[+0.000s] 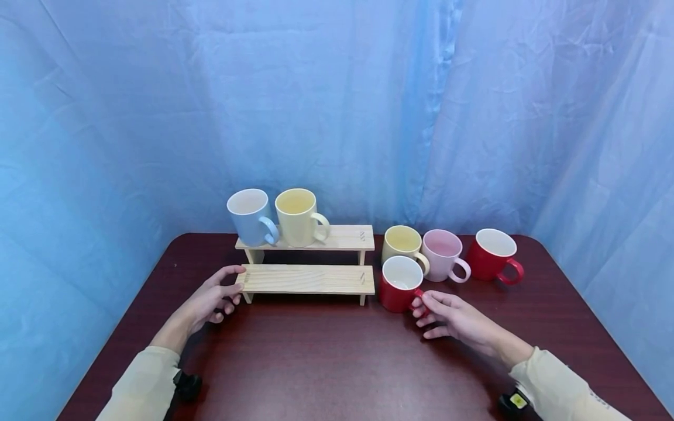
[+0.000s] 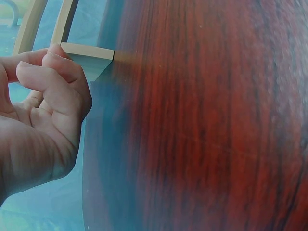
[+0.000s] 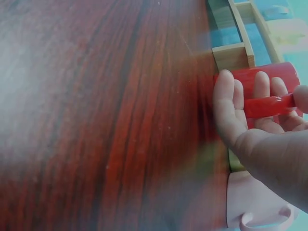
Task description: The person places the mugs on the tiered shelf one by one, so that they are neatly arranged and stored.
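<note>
My left hand (image 1: 207,298) touches the left end of the low wooden step (image 1: 310,279) with its index finger and thumb, while its other fingers curl loosely below. In the left wrist view those fingers (image 2: 57,79) partly hide the step's end. With my right hand (image 1: 455,318) I hold a red mug (image 1: 395,295) by its handle, the thumb on top. This mug stands upright just right of the step, white inside. The right wrist view shows its red handle (image 3: 269,106) between thumb and fingers.
On the upper step (image 1: 342,238) stand a light blue mug (image 1: 250,225) and a yellow mug (image 1: 296,225). Behind the held mug are another yellow mug (image 1: 392,250), a pink mug (image 1: 437,266) and a second red mug (image 1: 481,263). Blue curtains (image 1: 337,105) hang behind the dark table (image 1: 326,362).
</note>
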Motion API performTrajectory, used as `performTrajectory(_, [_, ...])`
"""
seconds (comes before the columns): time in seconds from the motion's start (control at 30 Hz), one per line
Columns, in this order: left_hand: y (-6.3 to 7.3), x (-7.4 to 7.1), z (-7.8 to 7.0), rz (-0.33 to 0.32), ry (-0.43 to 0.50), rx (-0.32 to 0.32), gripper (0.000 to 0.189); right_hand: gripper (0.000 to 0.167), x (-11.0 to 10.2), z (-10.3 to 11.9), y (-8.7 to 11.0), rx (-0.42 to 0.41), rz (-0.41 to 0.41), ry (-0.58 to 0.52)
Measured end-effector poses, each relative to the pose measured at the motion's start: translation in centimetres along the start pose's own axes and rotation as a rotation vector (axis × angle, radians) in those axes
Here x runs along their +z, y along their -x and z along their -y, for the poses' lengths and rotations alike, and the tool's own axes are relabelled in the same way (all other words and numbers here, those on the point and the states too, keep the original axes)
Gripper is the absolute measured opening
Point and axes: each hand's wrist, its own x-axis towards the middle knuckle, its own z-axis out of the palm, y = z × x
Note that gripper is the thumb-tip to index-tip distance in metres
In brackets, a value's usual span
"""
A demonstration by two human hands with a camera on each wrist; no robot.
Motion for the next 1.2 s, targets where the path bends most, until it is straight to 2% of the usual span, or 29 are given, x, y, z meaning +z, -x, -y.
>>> performTrajectory(0.3, [0.0,0.1,-0.1,0.007,0.002,-0.003,0.048,0.031,0.2,-0.1,0.0,-0.008,-0.022,0.062])
performTrajectory(0.63, [0.2,0.2,-0.3,0.013,0.000,0.006,0.050,0.027,0.5,-0.4,0.0,-0.019,-0.033,0.020])
performTrajectory(0.9, [0.0,0.1,0.0,0.001,-0.001,-0.013,0.048,0.023,0.6,-0.6,0.2,-0.022,-0.009,-0.039])
performTrajectory(1.2, [0.0,0.0,-0.1,-0.002,0.000,-0.009,0.048,0.026,0.6,1.0,1.2,-0.077,0.004,-0.050])
